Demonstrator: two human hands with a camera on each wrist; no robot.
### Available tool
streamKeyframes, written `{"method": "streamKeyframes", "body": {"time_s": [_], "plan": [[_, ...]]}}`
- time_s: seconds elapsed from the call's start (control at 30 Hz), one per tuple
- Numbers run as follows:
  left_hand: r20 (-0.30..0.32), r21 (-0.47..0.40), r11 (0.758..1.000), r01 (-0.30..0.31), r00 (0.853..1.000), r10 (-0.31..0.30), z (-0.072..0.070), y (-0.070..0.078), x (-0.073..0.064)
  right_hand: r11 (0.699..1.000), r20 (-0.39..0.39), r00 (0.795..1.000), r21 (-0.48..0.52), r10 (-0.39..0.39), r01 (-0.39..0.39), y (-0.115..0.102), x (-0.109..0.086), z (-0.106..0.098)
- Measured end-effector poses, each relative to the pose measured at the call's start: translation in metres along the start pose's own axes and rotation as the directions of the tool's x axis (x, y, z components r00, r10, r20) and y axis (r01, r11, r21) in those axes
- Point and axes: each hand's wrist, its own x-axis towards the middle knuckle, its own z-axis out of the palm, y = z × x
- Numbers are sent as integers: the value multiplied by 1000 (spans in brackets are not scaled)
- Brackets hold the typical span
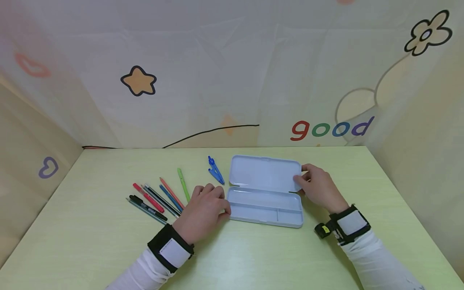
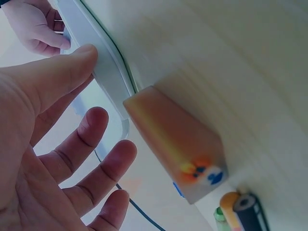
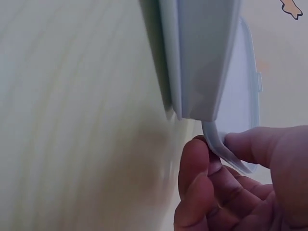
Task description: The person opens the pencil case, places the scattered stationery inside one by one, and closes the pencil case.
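Note:
A pale blue pencil case [image 1: 266, 191] lies unfolded on the table, its lid at the back and its divided tray in front. My right hand [image 1: 318, 186] pinches the lid's right edge; in the right wrist view the lid edge [image 3: 222, 149] sits between thumb and fingers. At the tray's left end, my left hand [image 1: 204, 209] holds the edge with thumb and index finger, the other fingers loosely spread. Close by in the left wrist view stands an orange-brown block with a cartoon print [image 2: 178, 144], hidden from the head view. Its kind is unclear.
Left of the case lie a blue compass [image 1: 216, 171], a light green pen [image 1: 183, 184], a red pen [image 1: 148, 197], a black marker [image 1: 148, 207] and several pencils [image 1: 161, 200]. A printed curtain [image 1: 203, 80] hangs behind the table.

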Motion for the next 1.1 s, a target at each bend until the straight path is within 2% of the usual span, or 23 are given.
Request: {"method": "streamKeyframes", "body": {"time_s": [0.23, 0.5, 0.73, 0.93, 1.1], "plan": [[0, -2, 1000, -1, 1000, 1, 0, 0, -1, 999, 27, 1000, -43, 3, -2, 1, -6, -8], [25, -29, 999, 30, 999, -29, -4, -2, -1, 995, 56, 998, -97, -14, 19, 7, -22, -22], [28, -42, 998, 50, 998, -49, -10, -8, -3, 997, 140, 990, -72, -19, 29, 6, -39, -22], [15, -39, 996, 78, 997, -78, -29, -19, -11, 999, 195, 981, -48, -12, 22, 4, -51, -17], [-57, -41, 997, 70, 996, -72, -47, -39, -23, 999, 207, 978, -36, -12, 20, 4, -58, -10]]}}
